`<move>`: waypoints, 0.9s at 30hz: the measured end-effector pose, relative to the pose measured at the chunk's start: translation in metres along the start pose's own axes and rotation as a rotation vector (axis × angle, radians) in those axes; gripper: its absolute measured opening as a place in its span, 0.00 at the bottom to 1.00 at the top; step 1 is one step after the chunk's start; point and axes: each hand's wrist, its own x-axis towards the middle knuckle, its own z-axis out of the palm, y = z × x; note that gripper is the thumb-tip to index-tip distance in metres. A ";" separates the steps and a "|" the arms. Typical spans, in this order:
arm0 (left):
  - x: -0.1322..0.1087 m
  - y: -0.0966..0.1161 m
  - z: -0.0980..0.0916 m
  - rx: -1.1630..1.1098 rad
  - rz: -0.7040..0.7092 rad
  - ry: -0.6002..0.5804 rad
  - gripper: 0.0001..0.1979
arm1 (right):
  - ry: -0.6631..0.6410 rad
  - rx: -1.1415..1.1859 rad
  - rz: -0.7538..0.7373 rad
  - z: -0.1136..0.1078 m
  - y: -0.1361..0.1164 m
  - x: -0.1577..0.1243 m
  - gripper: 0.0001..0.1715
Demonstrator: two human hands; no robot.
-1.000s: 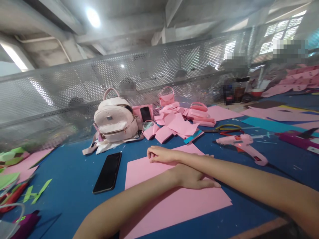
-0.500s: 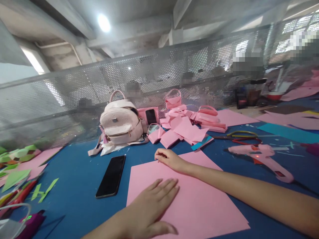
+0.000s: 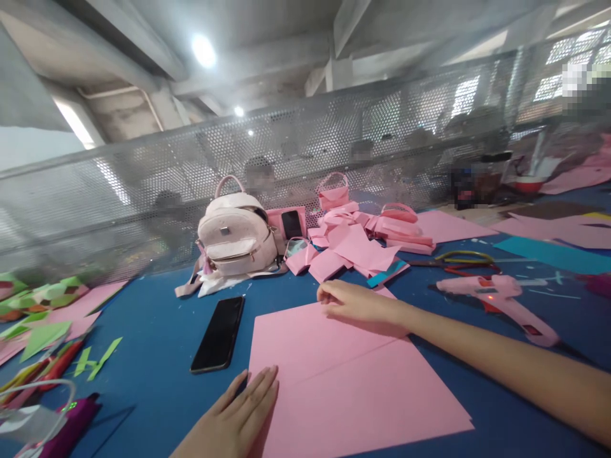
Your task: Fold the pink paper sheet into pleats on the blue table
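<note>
A large pink paper sheet [image 3: 363,381] lies on the blue table in front of me, with a faint crease line across its middle. My left hand [image 3: 243,407] rests flat on the sheet's left edge, its fingers stretched out. Near the sheet's far edge lies my right hand [image 3: 358,305], fingers curled in and its side against the paper. Nothing shows inside the curled fingers. A black phone [image 3: 218,334] lies left of the sheet, and a pink glue gun [image 3: 501,296] with a glowing red light lies beyond my right forearm.
Behind the sheet are a pale pink backpack [image 3: 238,235] and a pile of folded pink paper pieces [image 3: 353,245]. Scissors [image 3: 453,259] and a blue paper strip [image 3: 554,251] lie at the right. Green scraps [image 3: 98,359], red-handled scissors [image 3: 62,366] and a purple device [image 3: 76,420] with a cable are at left.
My left hand has slid left and toward me, from the sheet's middle to its left edge. My right hand has shifted slightly right along the far edge.
</note>
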 end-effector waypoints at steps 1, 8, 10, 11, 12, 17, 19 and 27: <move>0.000 -0.004 -0.006 -0.051 -0.015 -0.004 0.36 | -0.018 -0.044 0.010 -0.008 0.002 -0.006 0.12; 0.057 -0.043 -0.028 -0.605 -0.599 0.094 0.21 | -0.138 -0.244 0.075 -0.029 0.017 -0.017 0.26; 0.082 -0.050 -0.020 -0.647 -0.584 0.116 0.19 | -0.154 -0.267 0.071 -0.029 0.016 -0.013 0.27; 0.093 -0.052 -0.015 -0.670 -0.567 0.125 0.18 | -0.155 -0.276 0.063 -0.029 0.013 -0.010 0.25; 0.103 -0.054 -0.010 -0.693 -0.553 0.131 0.18 | -0.152 -0.282 0.052 -0.030 0.011 -0.008 0.22; 0.128 -0.066 0.003 -0.794 -0.521 0.073 0.11 | -0.083 -0.277 0.023 -0.036 -0.007 -0.004 0.05; 0.128 -0.072 -0.001 -0.805 -0.542 0.056 0.08 | -0.029 -0.264 0.029 -0.039 -0.012 -0.003 0.04; 0.113 -0.079 -0.044 -0.591 -0.684 0.158 0.04 | 0.168 -0.267 -0.013 -0.045 -0.031 0.001 0.05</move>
